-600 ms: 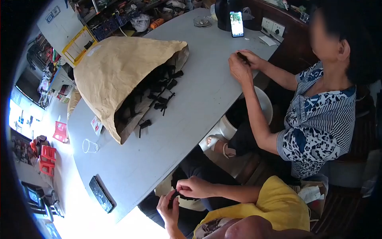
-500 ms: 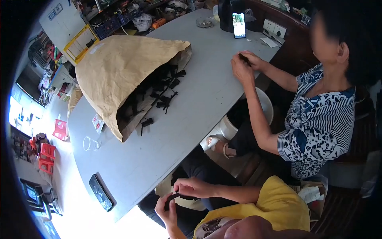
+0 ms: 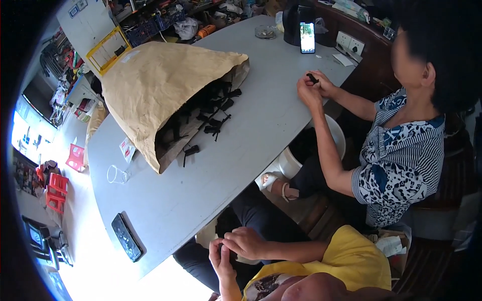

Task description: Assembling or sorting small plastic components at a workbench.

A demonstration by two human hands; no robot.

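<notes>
Over my lap, below the table edge, my left hand [image 3: 220, 257] and my right hand [image 3: 244, 243] meet with their fingertips pinched together. Both are closed round a small black part [image 3: 221, 247], mostly hidden by the fingers. On the grey table [image 3: 211, 185] a big brown paper sack [image 3: 160, 85] lies on its side, its mouth toward me. Several black plastic parts [image 3: 213, 125] with thin stems spill out of it. A single black part [image 3: 190, 151] lies nearer to me.
A co-worker's hands [image 3: 315, 90] hold a black part at the table's right edge, above a white bucket [image 3: 335, 135]. A dark phone [image 3: 126, 238] lies near left, by a clear cup [image 3: 117, 174]. A lit phone [image 3: 307, 37] stands at the back near a glass ashtray [image 3: 265, 32].
My hands have drawn together, and the black part that showed between them is now mostly covered by my fingers. The view has shifted slightly. The co-worker's fingers have moved on their black part.
</notes>
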